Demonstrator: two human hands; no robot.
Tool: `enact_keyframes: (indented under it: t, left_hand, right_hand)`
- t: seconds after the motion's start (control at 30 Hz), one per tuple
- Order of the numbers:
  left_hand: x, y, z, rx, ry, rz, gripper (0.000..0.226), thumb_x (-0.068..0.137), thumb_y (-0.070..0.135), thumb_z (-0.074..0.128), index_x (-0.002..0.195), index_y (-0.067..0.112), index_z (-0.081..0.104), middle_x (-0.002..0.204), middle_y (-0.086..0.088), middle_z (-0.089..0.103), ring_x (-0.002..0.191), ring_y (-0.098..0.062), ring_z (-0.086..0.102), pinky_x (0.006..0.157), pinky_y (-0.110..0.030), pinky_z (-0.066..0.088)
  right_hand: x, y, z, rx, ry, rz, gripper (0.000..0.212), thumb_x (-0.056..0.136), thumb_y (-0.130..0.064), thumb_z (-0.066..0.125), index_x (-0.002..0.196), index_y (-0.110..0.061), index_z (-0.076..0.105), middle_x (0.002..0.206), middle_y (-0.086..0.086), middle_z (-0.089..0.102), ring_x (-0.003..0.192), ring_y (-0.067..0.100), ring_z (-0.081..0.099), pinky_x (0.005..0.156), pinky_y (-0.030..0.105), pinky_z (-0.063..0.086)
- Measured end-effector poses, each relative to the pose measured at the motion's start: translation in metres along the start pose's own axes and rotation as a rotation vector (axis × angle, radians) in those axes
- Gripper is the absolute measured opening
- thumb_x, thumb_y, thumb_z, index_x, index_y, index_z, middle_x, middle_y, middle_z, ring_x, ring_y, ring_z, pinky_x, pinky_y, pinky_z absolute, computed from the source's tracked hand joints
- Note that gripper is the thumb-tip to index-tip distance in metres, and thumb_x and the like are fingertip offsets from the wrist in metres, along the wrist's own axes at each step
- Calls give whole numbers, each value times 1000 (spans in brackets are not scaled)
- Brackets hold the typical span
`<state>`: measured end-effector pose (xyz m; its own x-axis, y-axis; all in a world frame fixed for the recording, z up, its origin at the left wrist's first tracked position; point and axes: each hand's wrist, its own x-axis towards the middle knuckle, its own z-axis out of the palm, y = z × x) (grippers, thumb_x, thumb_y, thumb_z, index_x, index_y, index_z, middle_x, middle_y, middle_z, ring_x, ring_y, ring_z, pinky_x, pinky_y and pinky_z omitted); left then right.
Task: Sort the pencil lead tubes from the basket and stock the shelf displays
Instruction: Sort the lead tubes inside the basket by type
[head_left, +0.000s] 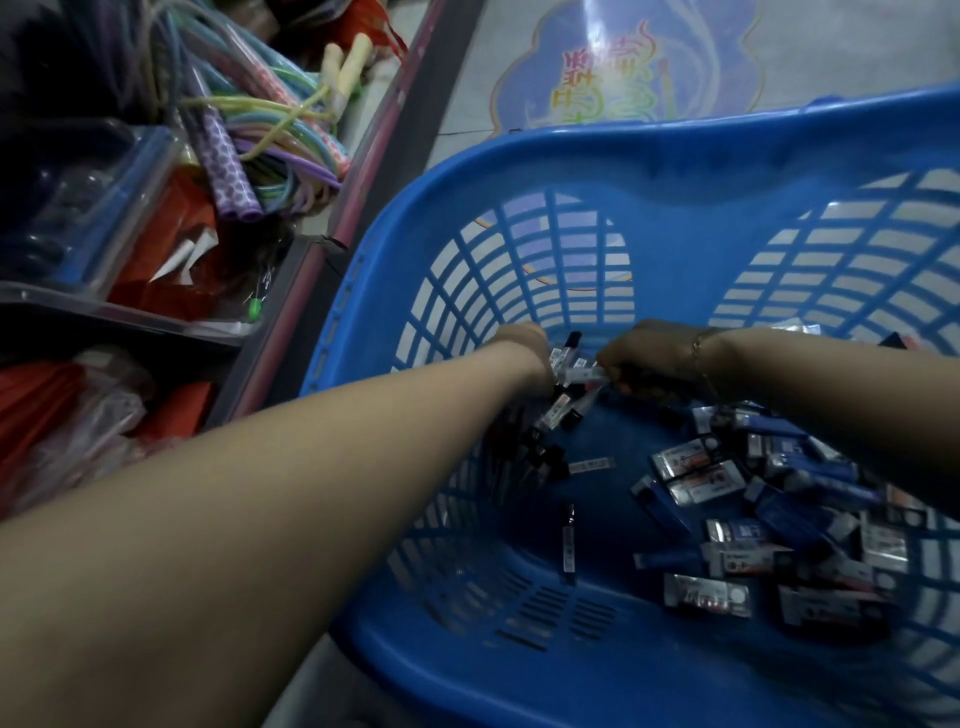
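A blue slotted plastic basket (675, 171) fills the right of the view. Both arms reach deep into it. My left hand (524, 345) grips a bunch of slim black-capped pencil lead tubes (563, 364) near the far wall. My right hand (649, 353), with a thin bracelet at the wrist, pinches a clear tube (589, 373) at the end of that bunch. A few loose tubes (569, 540) lie on the basket floor. A heap of blue and white lead boxes (769, 499) fills the floor's right side.
Shelves (291, 291) stand on the left, holding coloured jump ropes (270, 119), a clear plastic bin (93, 208) and red packets (171, 249). Beyond the basket lies a tiled floor with a blue decal (623, 67).
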<state>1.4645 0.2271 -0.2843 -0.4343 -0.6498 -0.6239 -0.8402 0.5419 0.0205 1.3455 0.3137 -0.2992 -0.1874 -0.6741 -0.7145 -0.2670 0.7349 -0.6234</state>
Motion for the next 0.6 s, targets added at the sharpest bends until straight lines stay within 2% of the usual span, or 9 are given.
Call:
enact_keyframes:
  t: [0.07,0.17,0.23,0.3,0.4,0.43,0.5,0.57,0.6]
  left_hand:
    - [2,-2,-19,-89,-28,-31,26,91,21,61,108,5,52,93,-5,58,78,-15,60,64,-23,53]
    - [0,-6,-42,-377,-223,-42,16,95,22,54,87,9,59,79,-2,57,59,-8,52,49,-19,44]
    - [-4,-7,-44,-533,-308,-52,22,94,24,56,75,13,59,62,4,50,45,-5,36,36,-14,28]
    - [-6,-7,-42,-606,-337,-79,24,94,26,57,72,15,58,58,6,48,43,-4,31,36,-13,22]
    - [-7,-5,-39,-675,-301,-107,25,94,26,56,70,16,58,51,8,50,40,-3,31,35,-13,22]
    - [-8,-4,-38,-704,-264,-104,24,93,25,57,70,16,59,47,8,51,39,-4,32,35,-13,24]
    - [-8,-3,-35,-776,-179,-92,21,93,27,57,75,15,59,48,7,55,39,-5,36,39,-16,28]
    - [-8,-2,-30,-727,-63,-94,18,94,29,55,89,12,57,67,1,62,45,-6,46,44,-17,35]
    - [-8,-1,-26,-585,8,-84,17,94,27,56,97,10,55,81,-3,62,54,-8,52,48,-18,40]
  right_hand:
    - [0,0,2,147,20,-3,28,76,-7,46,47,-8,46,35,7,44,21,15,31,32,9,24]
    - [0,-2,3,357,-34,22,17,77,0,38,63,-6,46,58,12,64,34,15,56,30,10,23]
    - [-3,-5,5,382,-107,37,16,79,0,35,70,-6,47,66,8,72,45,15,66,30,9,22]
    - [-6,-7,7,345,-165,41,17,81,-1,35,72,-6,48,69,8,73,47,14,67,31,9,21]
    - [-8,-8,9,354,-208,21,14,87,-5,37,81,-6,50,78,10,74,52,17,68,30,11,23]
    - [-9,-8,8,361,-210,13,13,89,-5,38,84,-5,50,77,10,74,48,16,66,29,11,23]
    - [-13,-9,6,339,-197,5,13,91,-5,39,88,-1,52,59,7,70,31,11,54,28,9,23]
    - [-15,-7,1,237,-143,28,18,92,-5,40,84,2,56,42,2,60,22,8,42,28,8,23]
    - [-15,-7,-3,184,-92,46,21,91,-5,42,80,2,59,41,2,60,23,9,43,30,8,25]
